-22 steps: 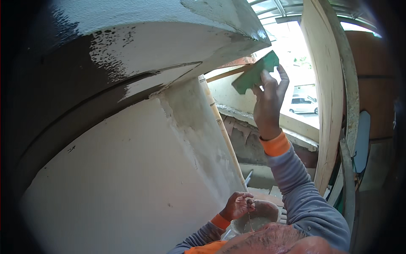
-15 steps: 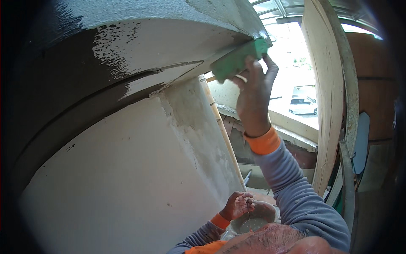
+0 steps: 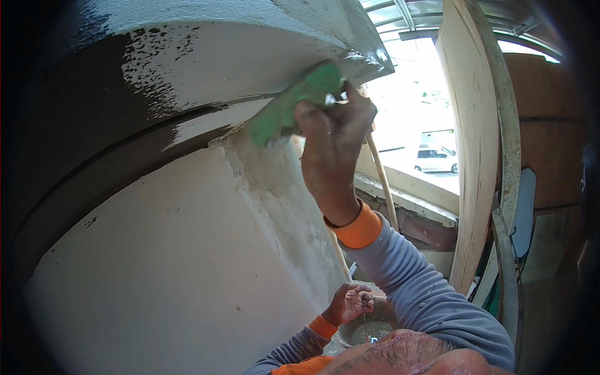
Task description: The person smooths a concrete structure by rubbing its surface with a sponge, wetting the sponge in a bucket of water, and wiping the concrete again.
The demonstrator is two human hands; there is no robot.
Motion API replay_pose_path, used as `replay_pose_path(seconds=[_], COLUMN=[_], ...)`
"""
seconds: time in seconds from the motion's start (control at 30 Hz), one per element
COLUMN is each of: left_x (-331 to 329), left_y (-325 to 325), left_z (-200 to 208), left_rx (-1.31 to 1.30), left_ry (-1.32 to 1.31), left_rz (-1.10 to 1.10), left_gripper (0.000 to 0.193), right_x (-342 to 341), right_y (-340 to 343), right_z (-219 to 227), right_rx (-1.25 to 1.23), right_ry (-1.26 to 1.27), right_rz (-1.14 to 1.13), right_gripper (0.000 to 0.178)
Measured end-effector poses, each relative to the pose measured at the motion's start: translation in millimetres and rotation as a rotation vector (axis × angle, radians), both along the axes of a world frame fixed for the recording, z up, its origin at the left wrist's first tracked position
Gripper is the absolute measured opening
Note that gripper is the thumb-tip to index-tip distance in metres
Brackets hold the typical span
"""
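My right hand (image 3: 334, 140), raised in the upper middle, is wrapped round the grip of a green plastering float (image 3: 297, 103). The float is tilted and lies along the underside of a grey, plastered beam (image 3: 244, 62), close to where the beam meets the wall; motion blurs it slightly. Low in the view, my left hand (image 3: 345, 304) is closed on the thin wire handle of a bucket (image 3: 382, 315). Grey wet material shows inside the bucket, whose lower part is hidden by my own head.
A smooth pale wall (image 3: 156, 250) fills the left, with a damp grey plaster strip (image 3: 278, 194) along its edge. Bamboo poles (image 3: 382, 178) stand behind my right arm. To the right rise a wooden plank (image 3: 465, 125) and a metal upright (image 3: 507, 106). Outside is a white van (image 3: 435, 159).
My right hand has drawn the float left and slightly down along the beam, away from its outer corner. My left hand keeps its hold on the bucket's handle.
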State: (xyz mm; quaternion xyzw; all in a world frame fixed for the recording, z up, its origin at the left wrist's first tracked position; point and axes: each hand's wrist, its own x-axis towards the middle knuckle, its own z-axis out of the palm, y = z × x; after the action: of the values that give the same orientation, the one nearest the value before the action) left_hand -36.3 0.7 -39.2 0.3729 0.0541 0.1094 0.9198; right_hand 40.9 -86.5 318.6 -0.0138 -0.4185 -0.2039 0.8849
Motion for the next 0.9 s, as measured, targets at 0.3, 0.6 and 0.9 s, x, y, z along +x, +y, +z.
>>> replay_pose_path(seconds=[0.3, 0.6, 0.9], left_x=[6, 15, 13], left_y=[4, 0, 14], left_z=[-4, -14, -5], left_rx=[-0.021, -0.033, -0.012], left_ry=[-0.087, -0.027, 0.002], left_rz=[-0.060, -0.108, -0.078], left_gripper=[0.047, 0.049, 0.048], right_x=[124, 163, 124], right_y=[-92, -94, -107], right_z=[13, 84, 54], right_rx=[-0.195, -0.388, -0.243], right_ry=[-0.240, -0.428, -0.541], right_rz=[-0.317, -0.644, -0.412], right_gripper=[0.048, 0.046, 0.053])
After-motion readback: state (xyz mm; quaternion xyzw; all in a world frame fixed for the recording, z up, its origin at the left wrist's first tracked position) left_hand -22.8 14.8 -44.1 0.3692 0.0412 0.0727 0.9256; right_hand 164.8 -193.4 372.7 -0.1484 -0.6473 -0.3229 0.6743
